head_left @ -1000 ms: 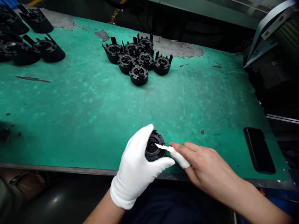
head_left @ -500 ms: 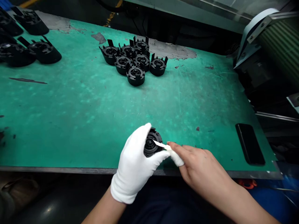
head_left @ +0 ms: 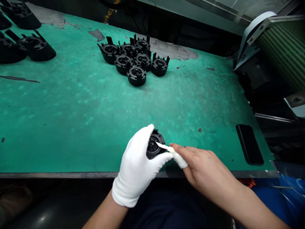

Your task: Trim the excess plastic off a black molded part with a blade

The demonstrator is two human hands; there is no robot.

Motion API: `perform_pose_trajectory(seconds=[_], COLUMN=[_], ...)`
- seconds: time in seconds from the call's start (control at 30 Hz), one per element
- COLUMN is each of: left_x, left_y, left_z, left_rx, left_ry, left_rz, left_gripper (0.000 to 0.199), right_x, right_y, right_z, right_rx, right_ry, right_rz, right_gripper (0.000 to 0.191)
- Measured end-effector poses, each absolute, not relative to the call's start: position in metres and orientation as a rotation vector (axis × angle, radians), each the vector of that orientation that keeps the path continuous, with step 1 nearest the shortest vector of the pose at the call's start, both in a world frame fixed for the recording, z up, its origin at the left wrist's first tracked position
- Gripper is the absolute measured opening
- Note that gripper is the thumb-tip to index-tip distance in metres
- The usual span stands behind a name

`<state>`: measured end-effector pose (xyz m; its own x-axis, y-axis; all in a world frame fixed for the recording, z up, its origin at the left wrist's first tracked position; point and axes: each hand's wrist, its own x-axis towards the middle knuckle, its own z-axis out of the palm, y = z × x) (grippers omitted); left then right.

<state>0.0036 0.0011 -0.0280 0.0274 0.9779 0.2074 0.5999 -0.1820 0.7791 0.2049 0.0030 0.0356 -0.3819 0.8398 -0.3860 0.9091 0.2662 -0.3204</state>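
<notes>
On the table, the phone lies right of and nearer than the clustered parts.

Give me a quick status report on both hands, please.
Left hand gripping round black part. Right hand holding white blade at its face. Phone aside, right.

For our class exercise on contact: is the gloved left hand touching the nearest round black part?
Touching. The head view shows the left hand curled around the round black part, glove against its edge with no gap.
</notes>
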Motion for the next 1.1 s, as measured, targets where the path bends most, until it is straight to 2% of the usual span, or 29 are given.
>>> perform_pose_trajectory(seconds=[0.3, 0.5, 0.73, 0.93, 1.1], left_x=[0.004, 0.004, -0.011, -0.008, 0.000], left_y=[0.002, 0.003, 0.014, 0.005, -0.005], left_z=[-0.029, -0.027, -0.010, -0.005, -0.015], left_rx=[1.846, 1.862, 1.908, 1.792, 1.749], left_ry=[1.598, 1.593, 1.298, 1.469, 1.571], left_rz=[1.031, 1.060, 0.755, 0.683, 0.732], left_gripper=[0.077, 0.073, 0.077, 0.103, 0.092], right_x=[0.188, 0.213, 0.233, 0.224, 0.224], right_y=[-0.020, -0.014, 0.015, 0.022, 0.025], right_z=[0.026, 0.031, 0.033, 0.024, 0.019], right_rx=[1.866, 1.930, 1.547, 1.429, 1.399], right_ry=[2.424, 2.593, 2.570, 2.629, 2.632], right_rz=[-0.707, -0.895, -1.023, -1.019, -1.035], right_gripper=[0.059, 0.046, 0.035, 0.034, 0.036])
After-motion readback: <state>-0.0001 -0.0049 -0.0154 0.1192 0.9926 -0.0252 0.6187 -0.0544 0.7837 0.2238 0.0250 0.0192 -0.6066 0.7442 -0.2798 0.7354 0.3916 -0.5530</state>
